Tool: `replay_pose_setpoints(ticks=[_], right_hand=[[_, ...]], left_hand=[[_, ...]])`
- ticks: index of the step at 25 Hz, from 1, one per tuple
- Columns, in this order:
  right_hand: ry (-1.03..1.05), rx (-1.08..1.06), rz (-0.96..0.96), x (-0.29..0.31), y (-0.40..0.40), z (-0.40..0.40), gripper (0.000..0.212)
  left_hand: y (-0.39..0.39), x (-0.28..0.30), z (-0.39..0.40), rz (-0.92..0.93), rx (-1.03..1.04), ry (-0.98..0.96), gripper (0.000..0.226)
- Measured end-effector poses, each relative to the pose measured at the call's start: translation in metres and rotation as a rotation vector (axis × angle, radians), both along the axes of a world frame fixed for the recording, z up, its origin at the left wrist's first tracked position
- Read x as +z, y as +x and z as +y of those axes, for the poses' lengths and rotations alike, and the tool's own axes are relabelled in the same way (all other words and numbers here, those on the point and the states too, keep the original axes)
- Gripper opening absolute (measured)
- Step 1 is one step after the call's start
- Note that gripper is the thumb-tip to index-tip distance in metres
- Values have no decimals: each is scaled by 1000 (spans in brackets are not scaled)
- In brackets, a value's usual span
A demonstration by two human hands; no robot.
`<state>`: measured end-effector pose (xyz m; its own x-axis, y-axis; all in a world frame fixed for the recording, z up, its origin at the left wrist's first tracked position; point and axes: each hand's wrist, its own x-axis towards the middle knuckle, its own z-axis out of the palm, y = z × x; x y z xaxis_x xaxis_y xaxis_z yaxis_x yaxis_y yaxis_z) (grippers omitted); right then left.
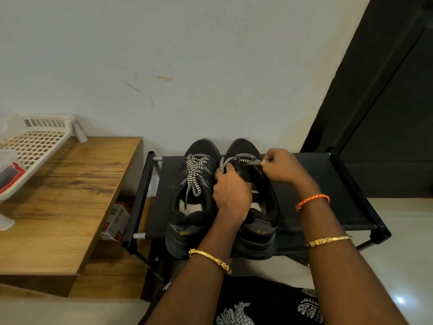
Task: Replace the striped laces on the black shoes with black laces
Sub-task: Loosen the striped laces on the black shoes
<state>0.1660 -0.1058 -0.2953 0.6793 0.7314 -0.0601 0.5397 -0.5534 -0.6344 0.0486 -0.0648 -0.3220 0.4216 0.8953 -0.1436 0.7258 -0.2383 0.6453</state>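
A: The left hand (230, 195) is laid over the right shoe (255, 198), fingers curled down onto the tongue area and closed round a loop of the striped lace (226, 163).

B: And what is seen further left, taking the shoe rack (311, 195) as the landmark?

A: Left of the rack a wooden table (63, 195) is set, with a white plastic basket (35, 141) on it. On the rack's fabric shelf the left shoe (191, 195) is placed, its striped lacing (195, 177) fully threaded and tied — just beside the right shoe.

B: And the right hand (284, 168)?

A: It is held above the rack's back edge, at the toe end of the right shoe, with the lace's tip (254, 163) pinched between thumb and fingers — the lace is drawn taut between both hands.
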Motion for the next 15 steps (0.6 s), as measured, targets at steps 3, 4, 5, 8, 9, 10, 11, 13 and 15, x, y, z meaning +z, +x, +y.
replay_pose_setpoints(ticks=[3, 4, 5, 8, 9, 10, 11, 13, 15], right_hand=[[133, -228, 216, 2, 15, -11, 10], [148, -285, 189, 1, 21, -16, 8], [140, -321, 118, -1, 25, -20, 4], [54, -323, 26, -5, 28, -24, 42], [49, -313, 57, -4, 25, -23, 56], [61, -292, 95, -1, 21, -22, 64], [83, -246, 136, 2, 16, -20, 64], [67, -89, 199, 3, 3, -16, 47], [-8, -5, 120, 0, -11, -14, 28]], left_hand=[[0, 0, 0, -6, 5, 5, 49], [0, 0, 1, -7, 3, 9, 48], [-1, 0, 1, -8, -1, 14, 48], [-2, 1, 1, 3, -21, 65, 46], [-3, 1, 1, 7, -33, 105, 44], [-2, 1, 2, -2, -50, 151, 42], [-2, 2, 4, -34, -71, 195, 41], [1, 3, 9, -147, -121, 260, 44], [6, 4, 15, -220, -195, 294, 47]])
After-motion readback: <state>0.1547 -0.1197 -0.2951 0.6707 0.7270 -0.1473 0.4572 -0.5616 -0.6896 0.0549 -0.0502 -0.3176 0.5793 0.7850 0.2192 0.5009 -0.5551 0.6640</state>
